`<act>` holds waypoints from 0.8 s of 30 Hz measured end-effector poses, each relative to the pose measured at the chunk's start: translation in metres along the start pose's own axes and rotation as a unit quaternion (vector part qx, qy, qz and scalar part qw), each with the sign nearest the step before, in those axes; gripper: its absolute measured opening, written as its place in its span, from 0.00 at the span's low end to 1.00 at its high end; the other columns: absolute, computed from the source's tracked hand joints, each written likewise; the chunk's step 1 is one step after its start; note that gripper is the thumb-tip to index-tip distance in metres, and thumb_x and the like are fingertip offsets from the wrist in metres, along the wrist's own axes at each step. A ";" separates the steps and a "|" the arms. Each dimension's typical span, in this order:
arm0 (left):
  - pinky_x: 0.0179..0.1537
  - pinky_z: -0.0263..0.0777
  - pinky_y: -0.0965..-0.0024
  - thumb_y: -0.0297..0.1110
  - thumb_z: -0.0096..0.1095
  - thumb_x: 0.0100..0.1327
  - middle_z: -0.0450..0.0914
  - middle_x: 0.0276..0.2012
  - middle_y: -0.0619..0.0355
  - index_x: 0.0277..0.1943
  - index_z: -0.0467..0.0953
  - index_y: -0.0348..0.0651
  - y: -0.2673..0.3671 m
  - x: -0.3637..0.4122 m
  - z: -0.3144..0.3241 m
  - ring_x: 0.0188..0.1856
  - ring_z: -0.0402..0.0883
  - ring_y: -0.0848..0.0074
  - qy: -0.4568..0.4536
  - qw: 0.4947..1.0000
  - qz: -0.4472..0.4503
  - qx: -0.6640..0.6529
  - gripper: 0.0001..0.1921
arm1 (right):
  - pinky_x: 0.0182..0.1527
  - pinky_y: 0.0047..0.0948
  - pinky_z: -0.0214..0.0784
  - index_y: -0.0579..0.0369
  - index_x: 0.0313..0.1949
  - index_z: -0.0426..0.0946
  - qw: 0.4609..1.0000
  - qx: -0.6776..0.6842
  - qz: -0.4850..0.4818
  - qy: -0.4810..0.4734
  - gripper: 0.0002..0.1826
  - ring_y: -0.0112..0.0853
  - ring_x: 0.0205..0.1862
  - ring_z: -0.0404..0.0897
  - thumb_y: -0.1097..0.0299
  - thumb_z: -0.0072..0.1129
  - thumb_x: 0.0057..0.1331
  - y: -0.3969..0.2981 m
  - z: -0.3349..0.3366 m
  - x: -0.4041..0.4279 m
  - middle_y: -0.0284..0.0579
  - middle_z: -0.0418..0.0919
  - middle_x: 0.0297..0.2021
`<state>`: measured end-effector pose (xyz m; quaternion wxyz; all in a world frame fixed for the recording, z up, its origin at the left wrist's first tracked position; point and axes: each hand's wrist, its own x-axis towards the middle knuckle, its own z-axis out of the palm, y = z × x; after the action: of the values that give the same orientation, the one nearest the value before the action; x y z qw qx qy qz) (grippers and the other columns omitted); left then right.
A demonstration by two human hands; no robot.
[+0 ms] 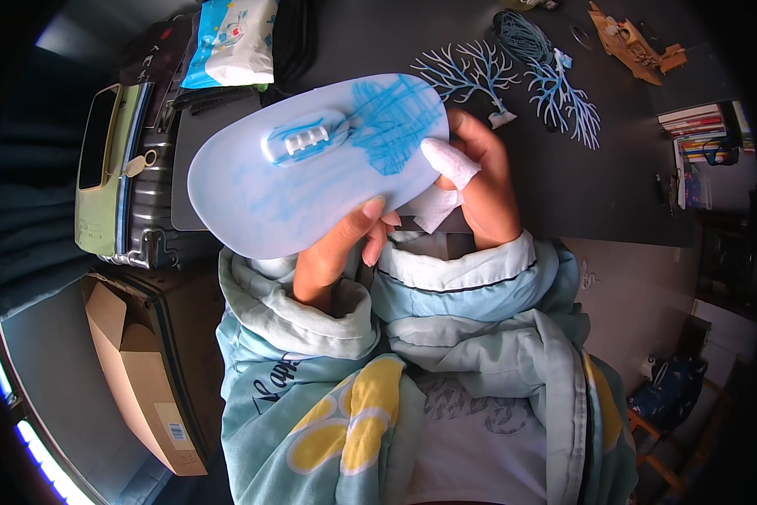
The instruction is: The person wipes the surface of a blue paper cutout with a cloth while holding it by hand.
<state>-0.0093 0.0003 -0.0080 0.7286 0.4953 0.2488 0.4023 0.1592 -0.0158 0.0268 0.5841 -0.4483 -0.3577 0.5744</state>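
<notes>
A white oval plastic plate [246,183] is tilted above the table's front edge. Blue scribbled strokes cover its right part, with fainter smears at left. At its middle is a small raised oval with a row of ridges. My left hand [337,249] grips the lower edge, thumb on top and the other fingers partly hidden below. At the right edge, my right hand [489,183] holds a white wipe [451,163] wrapped over the thumb, against the plate. A loose end of the wipe hangs below. Some right fingers are hidden behind the plate.
Two blue-and-white coral-like branches [479,72] [561,95], a dark cord bundle [522,38] and a wooden model boat [634,47] lie on the dark table [366,38]. A wipes pack [239,44], phone [99,139], suitcase [157,221] and cardboard box [145,391] are at left.
</notes>
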 end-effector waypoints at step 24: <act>0.24 0.64 0.76 0.30 0.48 0.55 0.72 0.20 0.53 0.31 0.69 0.28 0.011 0.002 0.007 0.11 0.65 0.79 0.028 0.997 -0.013 -0.064 0.10 | 0.33 0.19 0.65 0.62 0.38 0.68 0.991 -0.052 0.026 -0.117 0.13 0.20 0.30 0.72 0.72 0.54 0.54 0.006 -0.002 -0.003 0.38 0.74 0.29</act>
<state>-0.0065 0.0007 0.0045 0.7569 0.4329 0.2493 0.4213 0.1592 -0.0194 0.0208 0.4986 -0.4168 -0.4417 0.6185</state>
